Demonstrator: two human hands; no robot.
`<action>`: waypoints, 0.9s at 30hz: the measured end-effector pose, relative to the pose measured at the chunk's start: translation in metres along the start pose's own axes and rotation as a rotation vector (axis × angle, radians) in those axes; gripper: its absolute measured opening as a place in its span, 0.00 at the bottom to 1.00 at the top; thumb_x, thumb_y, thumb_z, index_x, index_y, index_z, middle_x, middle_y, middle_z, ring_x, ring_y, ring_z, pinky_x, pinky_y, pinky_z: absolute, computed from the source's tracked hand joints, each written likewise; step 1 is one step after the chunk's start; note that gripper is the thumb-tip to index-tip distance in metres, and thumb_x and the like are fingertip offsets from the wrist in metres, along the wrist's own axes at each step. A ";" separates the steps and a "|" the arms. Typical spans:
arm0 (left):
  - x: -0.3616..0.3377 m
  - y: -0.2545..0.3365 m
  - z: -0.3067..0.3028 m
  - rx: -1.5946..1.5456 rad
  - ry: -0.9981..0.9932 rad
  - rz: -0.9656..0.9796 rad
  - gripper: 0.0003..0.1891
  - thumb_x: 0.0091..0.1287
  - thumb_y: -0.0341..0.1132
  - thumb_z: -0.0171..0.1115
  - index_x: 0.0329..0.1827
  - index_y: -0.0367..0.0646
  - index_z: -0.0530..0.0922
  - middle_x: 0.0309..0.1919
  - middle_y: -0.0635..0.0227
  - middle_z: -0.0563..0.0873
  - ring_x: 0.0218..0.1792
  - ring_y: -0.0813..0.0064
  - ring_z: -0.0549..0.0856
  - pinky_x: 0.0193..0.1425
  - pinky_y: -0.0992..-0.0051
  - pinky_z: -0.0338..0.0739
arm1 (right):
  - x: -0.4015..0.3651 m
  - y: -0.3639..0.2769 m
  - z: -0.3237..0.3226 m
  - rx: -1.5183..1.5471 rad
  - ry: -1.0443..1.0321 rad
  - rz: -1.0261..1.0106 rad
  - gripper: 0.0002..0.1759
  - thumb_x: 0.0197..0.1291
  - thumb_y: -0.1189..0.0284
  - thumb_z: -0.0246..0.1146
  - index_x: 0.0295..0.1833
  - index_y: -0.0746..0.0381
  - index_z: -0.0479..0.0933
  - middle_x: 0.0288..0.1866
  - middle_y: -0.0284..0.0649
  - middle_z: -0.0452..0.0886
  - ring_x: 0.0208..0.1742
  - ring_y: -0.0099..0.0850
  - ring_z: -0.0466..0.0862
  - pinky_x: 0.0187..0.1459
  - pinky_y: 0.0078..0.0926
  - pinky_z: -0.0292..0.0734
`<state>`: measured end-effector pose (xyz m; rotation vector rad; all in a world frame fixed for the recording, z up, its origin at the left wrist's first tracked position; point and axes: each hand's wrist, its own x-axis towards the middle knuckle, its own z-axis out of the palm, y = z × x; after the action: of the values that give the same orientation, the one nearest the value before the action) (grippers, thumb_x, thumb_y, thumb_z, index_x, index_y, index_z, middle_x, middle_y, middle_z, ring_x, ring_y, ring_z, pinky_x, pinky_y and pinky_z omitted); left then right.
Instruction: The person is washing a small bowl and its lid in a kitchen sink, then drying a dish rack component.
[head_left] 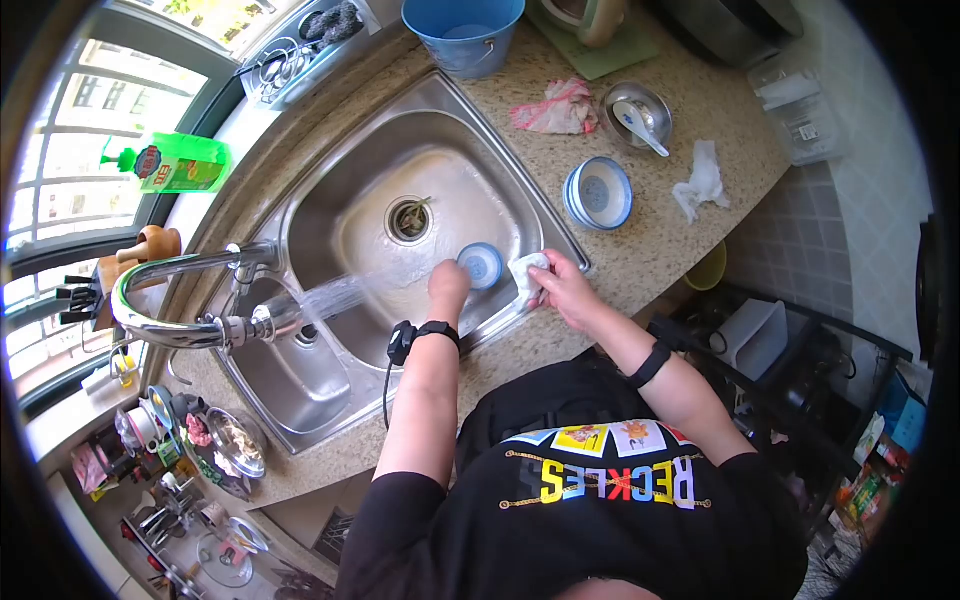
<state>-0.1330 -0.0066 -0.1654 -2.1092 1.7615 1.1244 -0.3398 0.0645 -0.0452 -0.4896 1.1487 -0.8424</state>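
Note:
My left hand [449, 284] is over the right side of the large sink basin [340, 200], its fingers closed at the rim of a small blue-and-white bowl [481, 266]. The thumb and fingertips are partly hidden. At the basin's near rim, my right hand [563, 291] pinches a white cloth [528, 274], just to the right of the bowl and apart from it. Water streams from the faucet [265, 325] across the basin toward my left hand. Green scraps lie in the drain [409, 219].
Stacked blue-rimmed bowls [603, 193], a metal bowl [650, 112] with a white spoon, a pink-and-white rag [560, 108] and a crumpled white tissue [703, 182] sit on the right counter. A blue bucket [465, 45] stands beyond. A green soap bottle [185, 163] is by the window.

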 end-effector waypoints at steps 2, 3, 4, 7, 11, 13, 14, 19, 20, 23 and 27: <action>-0.009 0.003 -0.007 0.038 0.078 0.040 0.15 0.57 0.41 0.56 0.36 0.37 0.80 0.33 0.50 0.83 0.38 0.53 0.83 0.45 0.62 0.76 | -0.002 -0.006 0.005 0.094 0.032 -0.015 0.10 0.65 0.73 0.51 0.49 0.63 0.67 0.38 0.36 0.75 0.34 0.23 0.78 0.29 0.21 0.76; -0.013 0.004 -0.010 0.077 0.152 0.081 0.14 0.56 0.39 0.55 0.37 0.37 0.80 0.34 0.49 0.83 0.38 0.52 0.82 0.46 0.61 0.76 | -0.002 -0.006 0.005 0.089 0.025 -0.019 0.10 0.65 0.73 0.51 0.49 0.63 0.67 0.38 0.36 0.75 0.34 0.23 0.78 0.29 0.21 0.76; -0.009 -0.002 -0.007 0.072 0.162 0.080 0.14 0.56 0.39 0.55 0.37 0.37 0.80 0.34 0.49 0.83 0.38 0.52 0.82 0.46 0.61 0.76 | -0.001 -0.005 0.004 0.086 0.021 -0.014 0.10 0.64 0.72 0.52 0.50 0.62 0.67 0.40 0.36 0.75 0.35 0.24 0.78 0.30 0.21 0.77; -0.012 -0.010 -0.018 -0.172 0.133 0.031 0.13 0.58 0.37 0.53 0.34 0.35 0.79 0.32 0.48 0.83 0.35 0.56 0.84 0.39 0.62 0.79 | 0.001 -0.002 0.001 0.070 0.016 -0.008 0.11 0.64 0.72 0.52 0.50 0.62 0.68 0.42 0.36 0.74 0.37 0.25 0.77 0.31 0.22 0.77; -0.034 -0.024 -0.055 -0.969 0.113 -0.117 0.10 0.60 0.31 0.48 0.37 0.35 0.76 0.26 0.56 0.81 0.29 0.63 0.84 0.26 0.68 0.81 | 0.005 0.000 0.000 0.041 -0.012 -0.007 0.12 0.64 0.72 0.53 0.51 0.62 0.68 0.43 0.37 0.75 0.38 0.26 0.77 0.31 0.23 0.77; -0.040 -0.041 -0.079 -1.160 0.129 -0.117 0.10 0.60 0.30 0.47 0.39 0.35 0.75 0.25 0.59 0.80 0.27 0.66 0.84 0.23 0.71 0.82 | 0.006 -0.001 0.003 0.025 -0.021 -0.002 0.12 0.63 0.72 0.53 0.51 0.62 0.68 0.43 0.38 0.75 0.38 0.26 0.77 0.31 0.22 0.77; -0.043 -0.049 -0.091 -1.280 0.130 -0.108 0.10 0.60 0.29 0.47 0.41 0.35 0.72 0.28 0.58 0.80 0.27 0.65 0.84 0.27 0.70 0.83 | 0.007 0.001 0.001 0.001 0.002 0.006 0.12 0.63 0.72 0.53 0.52 0.62 0.68 0.43 0.38 0.75 0.38 0.26 0.78 0.30 0.22 0.77; -0.085 -0.064 -0.148 -1.552 0.319 0.046 0.17 0.60 0.26 0.42 0.52 0.35 0.65 0.41 0.52 0.78 0.35 0.58 0.83 0.35 0.66 0.85 | 0.007 -0.009 0.038 -0.129 0.079 0.074 0.13 0.63 0.70 0.54 0.51 0.63 0.68 0.42 0.39 0.75 0.36 0.26 0.78 0.29 0.23 0.78; -0.086 -0.074 -0.152 -1.455 0.295 0.101 0.16 0.64 0.30 0.43 0.55 0.38 0.64 0.45 0.53 0.76 0.38 0.59 0.83 0.36 0.66 0.85 | 0.009 -0.011 0.049 -0.116 0.014 0.057 0.14 0.64 0.69 0.54 0.50 0.65 0.68 0.42 0.40 0.75 0.36 0.26 0.78 0.31 0.24 0.79; -0.097 -0.083 -0.164 -1.380 0.246 0.114 0.16 0.68 0.37 0.45 0.56 0.42 0.64 0.48 0.56 0.76 0.39 0.62 0.83 0.36 0.67 0.84 | 0.016 -0.025 0.103 0.029 -0.135 -0.015 0.13 0.64 0.68 0.53 0.49 0.66 0.69 0.41 0.40 0.75 0.35 0.26 0.77 0.34 0.25 0.79; -0.111 -0.079 -0.153 -1.396 0.140 0.157 0.19 0.70 0.46 0.43 0.56 0.44 0.65 0.47 0.62 0.78 0.42 0.65 0.82 0.35 0.67 0.84 | 0.044 -0.027 0.180 0.043 -0.195 -0.100 0.12 0.62 0.70 0.55 0.46 0.66 0.71 0.37 0.40 0.77 0.36 0.26 0.78 0.35 0.26 0.79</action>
<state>0.0024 0.0144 -0.0132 -2.6376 1.2105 2.8729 -0.1736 -0.0008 0.0128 -0.5842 0.9317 -0.8837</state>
